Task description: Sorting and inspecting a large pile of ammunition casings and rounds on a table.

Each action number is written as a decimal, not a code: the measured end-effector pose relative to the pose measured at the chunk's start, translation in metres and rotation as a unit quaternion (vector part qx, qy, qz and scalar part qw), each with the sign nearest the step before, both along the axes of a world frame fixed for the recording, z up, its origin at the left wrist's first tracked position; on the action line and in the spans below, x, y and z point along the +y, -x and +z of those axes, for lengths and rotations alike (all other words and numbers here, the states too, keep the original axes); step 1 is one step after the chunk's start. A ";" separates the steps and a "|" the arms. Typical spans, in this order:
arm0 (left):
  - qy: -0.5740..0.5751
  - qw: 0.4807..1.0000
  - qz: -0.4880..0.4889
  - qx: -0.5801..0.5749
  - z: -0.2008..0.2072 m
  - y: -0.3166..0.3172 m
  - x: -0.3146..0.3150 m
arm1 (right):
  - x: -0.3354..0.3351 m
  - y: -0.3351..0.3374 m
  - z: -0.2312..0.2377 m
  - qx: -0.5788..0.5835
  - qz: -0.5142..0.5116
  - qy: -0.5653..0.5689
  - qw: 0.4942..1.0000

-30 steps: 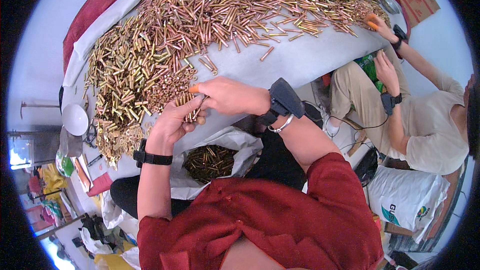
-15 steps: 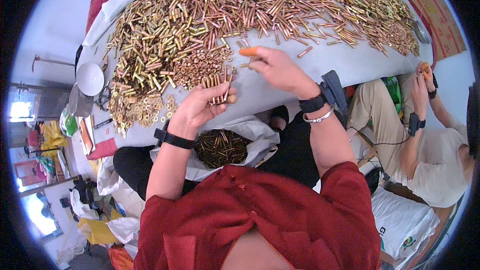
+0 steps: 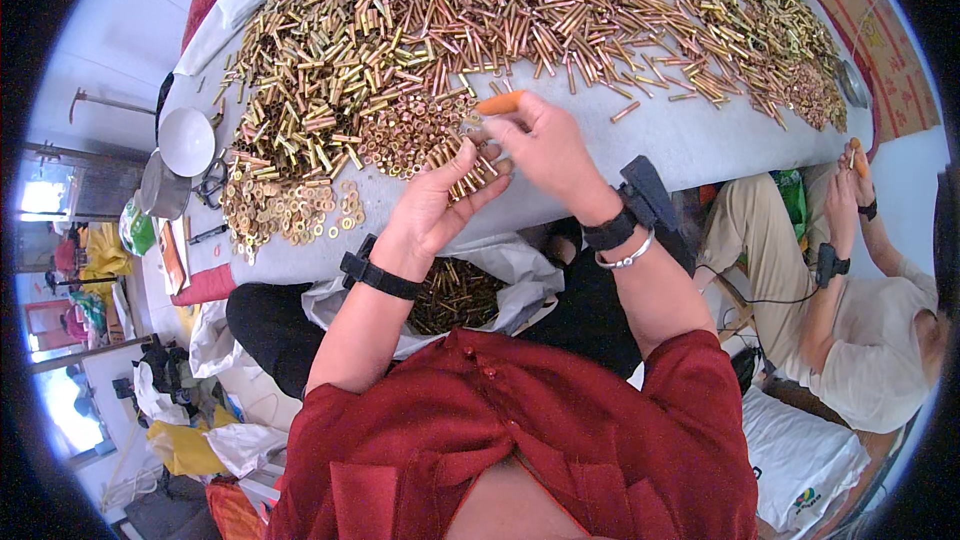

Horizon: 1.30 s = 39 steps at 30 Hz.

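My left hand (image 3: 432, 208) is closed round a row of short brass-coloured metal bolts (image 3: 474, 182), lined up between thumb and fingers with their ends toward the right. Just above them comes my right hand (image 3: 545, 148), an orange finger cover (image 3: 502, 103) on its forefinger. Its thumb and fingers are bent together at the bolts' upper end; whatever they pinch is too small and blurred to name. Right behind my left hand lies a heap of small hex nuts (image 3: 400, 135). Flat washers (image 3: 290, 208) spread to its left, with short metal sleeves (image 3: 305, 120) piled beyond.
Loose bolts (image 3: 560, 10) cover the far side of the grey-covered table (image 3: 650, 145). A white bag (image 3: 520, 292) holding finished-looking metal pieces (image 3: 452, 298) stands open below my hands. A white bowl (image 3: 187, 140) sits at left. At right, another person's hands (image 3: 850, 180) work near the table edge.
My left hand has moved right with the bolts, and my right hand has come down beside it, so the two are now close together. The whole view has shifted slightly.
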<state>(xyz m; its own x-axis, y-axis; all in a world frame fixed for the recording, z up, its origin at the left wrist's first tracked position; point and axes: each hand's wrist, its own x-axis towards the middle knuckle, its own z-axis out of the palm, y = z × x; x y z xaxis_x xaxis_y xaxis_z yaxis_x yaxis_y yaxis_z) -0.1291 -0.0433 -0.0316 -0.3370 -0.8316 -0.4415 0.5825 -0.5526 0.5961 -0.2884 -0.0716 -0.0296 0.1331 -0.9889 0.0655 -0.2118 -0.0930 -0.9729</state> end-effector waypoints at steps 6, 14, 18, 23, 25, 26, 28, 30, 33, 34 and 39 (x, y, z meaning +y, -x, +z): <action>-0.028 0.999 0.026 0.030 -0.009 -0.007 -0.001 | -0.004 0.006 0.008 0.069 0.002 0.053 0.996; -0.094 0.995 0.015 0.034 -0.001 -0.010 -0.005 | -0.053 0.022 -0.029 0.391 -0.098 0.118 0.908; -0.059 0.993 -0.035 0.097 -0.009 -0.028 -0.005 | -0.055 0.017 -0.018 0.416 -0.097 0.061 0.902; -0.057 0.995 -0.047 0.066 -0.007 -0.035 -0.005 | -0.058 0.016 -0.014 0.379 -0.115 0.038 0.917; -0.091 0.995 -0.012 0.041 0.010 -0.019 -0.003 | -0.061 0.020 -0.017 0.348 -0.102 0.100 0.927; -0.124 0.992 0.023 0.014 0.014 -0.014 -0.003 | -0.059 0.020 -0.020 0.349 -0.102 0.098 0.926; -0.114 0.993 0.019 0.026 0.004 -0.019 -0.003 | -0.055 0.012 -0.022 0.377 -0.093 0.118 0.914; -0.104 0.994 0.012 0.040 -0.004 -0.023 -0.003 | -0.055 0.008 -0.020 0.389 -0.091 0.085 0.913; -0.084 0.996 -0.006 0.037 -0.007 -0.028 -0.005 | -0.056 0.008 -0.018 0.396 -0.100 0.030 0.912; -0.079 0.996 -0.018 0.037 -0.007 -0.028 -0.005 | -0.057 0.009 -0.018 0.391 -0.109 0.010 0.914; -0.068 0.995 -0.035 0.063 -0.008 -0.027 -0.005 | -0.061 0.006 -0.023 0.405 -0.078 0.019 0.911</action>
